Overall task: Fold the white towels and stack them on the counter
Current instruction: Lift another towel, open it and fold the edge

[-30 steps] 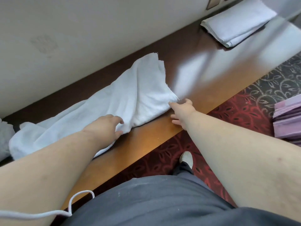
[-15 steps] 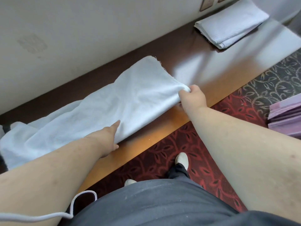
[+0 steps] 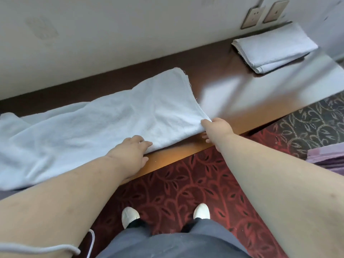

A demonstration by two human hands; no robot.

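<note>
A: Right, item 1?
B: White towel [image 3: 96, 127], unfolded, spread lengthwise along counter [image 3: 242, 101], front hem near front edge, left end rumpled twd left end of counter.
A: Hands?
B: Right hand [image 3: 216, 129], grip pinching towel's front-right corner, thumb on top, other fingers under. Left hand [image 3: 130, 153], grip closed on front hem, fingers over cloth, thumb below.
A: Item 2?
B: Folded towels [image 3: 273, 47], white, neat stack, back-right of counter by the wall, well apart from item 1.
A: Misc?
B: Two wall sockets [image 3: 264, 13] above stack. Red patterned carpet [image 3: 176, 183] below; white shoes [image 3: 130, 216].
</note>
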